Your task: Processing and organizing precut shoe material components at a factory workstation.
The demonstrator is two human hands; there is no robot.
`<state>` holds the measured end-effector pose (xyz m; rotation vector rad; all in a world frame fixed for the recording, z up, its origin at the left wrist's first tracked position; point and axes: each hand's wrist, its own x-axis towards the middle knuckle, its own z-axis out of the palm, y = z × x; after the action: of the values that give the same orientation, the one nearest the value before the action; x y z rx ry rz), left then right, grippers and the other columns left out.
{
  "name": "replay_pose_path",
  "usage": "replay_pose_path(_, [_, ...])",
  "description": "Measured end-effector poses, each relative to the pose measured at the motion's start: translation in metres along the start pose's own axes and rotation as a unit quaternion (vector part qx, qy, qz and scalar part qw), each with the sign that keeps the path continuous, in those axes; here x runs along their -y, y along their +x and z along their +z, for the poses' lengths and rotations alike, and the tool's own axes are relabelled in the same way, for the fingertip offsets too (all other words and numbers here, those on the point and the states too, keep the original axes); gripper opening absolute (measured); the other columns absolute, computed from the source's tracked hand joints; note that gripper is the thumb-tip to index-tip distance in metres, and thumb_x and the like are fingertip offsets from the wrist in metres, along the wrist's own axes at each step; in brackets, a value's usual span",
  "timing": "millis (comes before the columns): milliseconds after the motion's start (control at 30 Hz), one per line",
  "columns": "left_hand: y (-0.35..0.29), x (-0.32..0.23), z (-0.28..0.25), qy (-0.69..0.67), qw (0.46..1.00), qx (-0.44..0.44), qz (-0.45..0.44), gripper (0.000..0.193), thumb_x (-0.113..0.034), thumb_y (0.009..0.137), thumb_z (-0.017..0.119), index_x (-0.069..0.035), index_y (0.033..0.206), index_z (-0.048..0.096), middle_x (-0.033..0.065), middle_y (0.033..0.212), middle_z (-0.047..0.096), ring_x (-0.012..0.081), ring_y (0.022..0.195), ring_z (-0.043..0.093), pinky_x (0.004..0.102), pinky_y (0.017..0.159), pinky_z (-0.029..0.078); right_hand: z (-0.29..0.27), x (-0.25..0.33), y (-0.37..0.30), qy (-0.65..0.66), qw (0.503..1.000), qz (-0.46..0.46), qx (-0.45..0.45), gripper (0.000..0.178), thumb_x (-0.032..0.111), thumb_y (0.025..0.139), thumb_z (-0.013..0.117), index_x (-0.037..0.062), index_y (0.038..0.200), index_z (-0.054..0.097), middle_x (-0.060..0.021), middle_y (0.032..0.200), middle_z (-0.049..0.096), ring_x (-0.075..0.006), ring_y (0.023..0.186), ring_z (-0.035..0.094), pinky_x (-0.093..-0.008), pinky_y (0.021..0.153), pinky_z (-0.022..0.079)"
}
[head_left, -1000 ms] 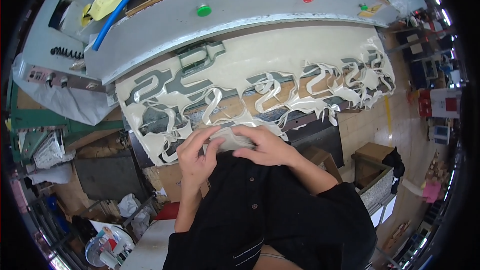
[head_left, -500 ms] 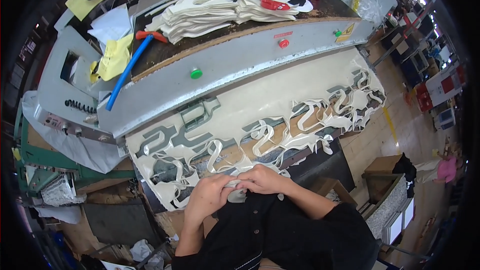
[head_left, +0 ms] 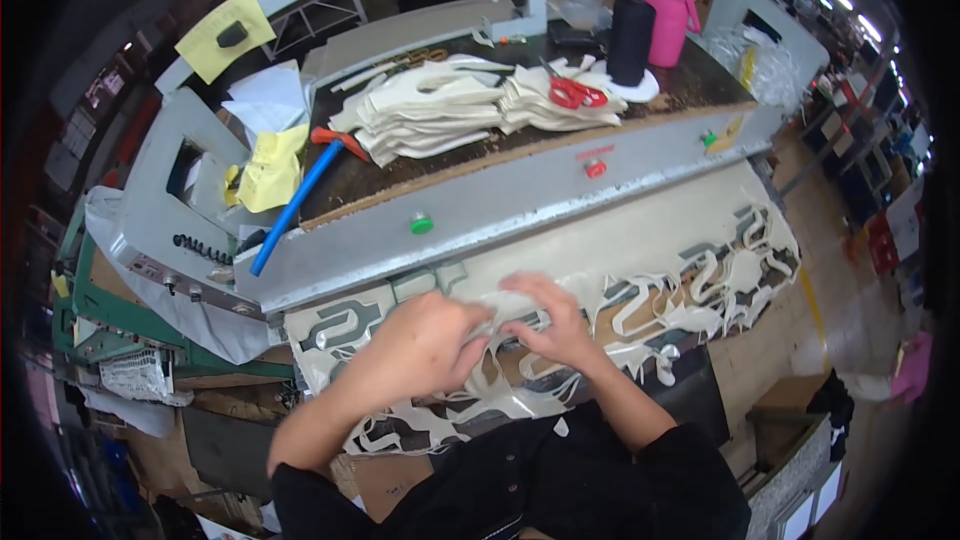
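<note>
Over the cutting bed, my left hand is raised with its fingers curled and blurred; what they hold, if anything, I cannot make out. My right hand is close beside it, thumb and fingers apart. Pale material shows between the hands, and I cannot tell whether it is a loose piece or the sheet behind. Beneath them lies a cream sheet with curved cut-outs and twisted strips of offcut along its near side. Grey-green fork-shaped patches show at the left of the sheet.
A grey machine beam with push buttons crosses behind the bed. On its top are stacked cream pieces, red-handled scissors, a blue-handled hammer, a black cylinder and a pink jug. A cardboard box stands at right.
Both hands have moved up and forward from near my chest, over the bed. They were together on a small pale piece; now they are apart and my right fingers have spread. The view has shifted.
</note>
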<state>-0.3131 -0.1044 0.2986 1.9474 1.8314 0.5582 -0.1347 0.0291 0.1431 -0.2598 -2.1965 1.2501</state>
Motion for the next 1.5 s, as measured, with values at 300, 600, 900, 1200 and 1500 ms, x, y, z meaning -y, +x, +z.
replay_pose_path(300, [0.172,-0.022,-0.143,-0.133,0.960,-0.242,0.037,0.017,-0.009,0.098,0.072,0.004,0.107,0.076,0.0058,0.084,0.075,0.0094,0.065,0.067,0.0238,0.059,0.055,-0.058,0.048,0.189,-0.227,0.861,-0.206,-0.405,0.087,0.030,0.078,0.089,0.0049,0.151,0.048,-0.0245,0.146,0.051,-0.0434,0.130,0.053,-0.0547,0.106,0.041])
replay_pose_path(600, [0.178,0.161,-0.164,-0.159,0.907,-0.314,-0.231,0.029,-0.016,0.091,0.081,0.001,0.113,0.077,0.0061,0.086,0.076,0.0074,0.067,0.062,0.0259,0.059,0.048,-0.088,-0.010,0.327,-0.420,0.871,-0.255,-0.016,0.063,0.000,0.087,0.059,0.0198,0.147,0.059,-0.0094,0.109,0.067,-0.0314,0.110,0.064,-0.0462,0.099,0.046])
replay_pose_path(900, [0.165,0.192,-0.153,-0.035,0.945,-0.250,-0.207,0.036,-0.024,0.085,0.085,0.000,0.111,0.077,0.0081,0.078,0.074,0.0130,0.064,0.061,0.0303,0.062,0.050,-0.098,-0.034,0.323,-0.340,0.905,-0.219,0.132,0.045,0.037,0.095,0.072,0.0088,0.129,0.068,-0.0162,0.122,0.066,-0.0345,0.122,0.059,-0.0475,0.106,0.044])
replay_pose_path(1200, [0.161,0.168,-0.180,0.053,0.990,-0.063,-0.111,0.083,-0.019,0.069,0.096,-0.012,0.144,0.060,0.0228,0.122,0.073,0.0351,0.110,0.072,0.0429,0.093,0.056,-0.099,0.008,0.341,-0.295,0.924,-0.106,0.218,0.054,0.030,0.069,0.092,0.0023,0.112,0.074,-0.0211,0.099,0.075,-0.0405,0.100,0.071,-0.0475,0.090,0.055])
replay_pose_path(1500, [0.146,0.174,-0.187,-0.003,0.982,-0.080,-0.169,0.078,-0.014,0.070,0.095,-0.012,0.141,0.061,0.0190,0.116,0.073,0.0321,0.107,0.069,0.0391,0.093,0.055,-0.088,0.009,0.324,-0.288,0.933,-0.137,0.168,0.064,0.025,0.074,0.089,0.0058,0.130,0.066,-0.0206,0.118,0.071,-0.0377,0.116,0.066,-0.0476,0.106,0.048])
